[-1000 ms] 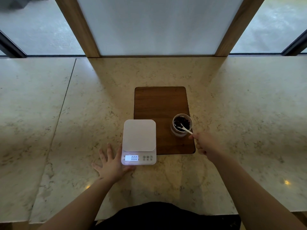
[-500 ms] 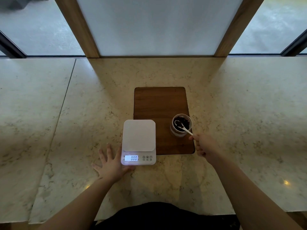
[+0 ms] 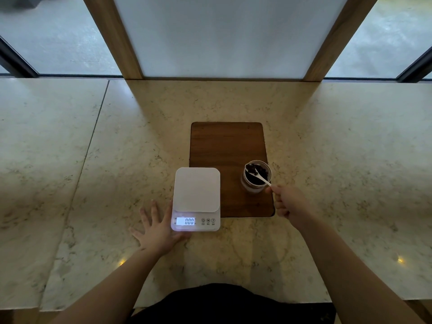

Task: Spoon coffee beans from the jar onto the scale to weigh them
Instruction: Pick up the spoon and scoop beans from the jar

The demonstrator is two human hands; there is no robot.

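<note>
A small glass jar (image 3: 251, 187) holding dark coffee beans (image 3: 261, 171) stands on the right side of a brown wooden board (image 3: 224, 146). A white spoon (image 3: 260, 177) reaches into the jar, its bowl among the beans. My right hand (image 3: 288, 202) pinches the spoon's handle just right of the jar. To the left, a white digital scale (image 3: 197, 190) lies half on the board; its platform is bare and its lit display reads 0.00. My left hand (image 3: 159, 230) lies flat on the counter, fingers spread, thumb against the scale's front left corner.
Everything sits on a pale marble counter (image 3: 93, 160) with a seam on the left. A white panel (image 3: 222, 36) between two wooden posts rises at the counter's back edge. The near edge runs just in front of my body.
The spoon's bowl has shifted toward the far left part of the jar among the beans. My right hand moved slightly. My left hand and the scale stayed put.
</note>
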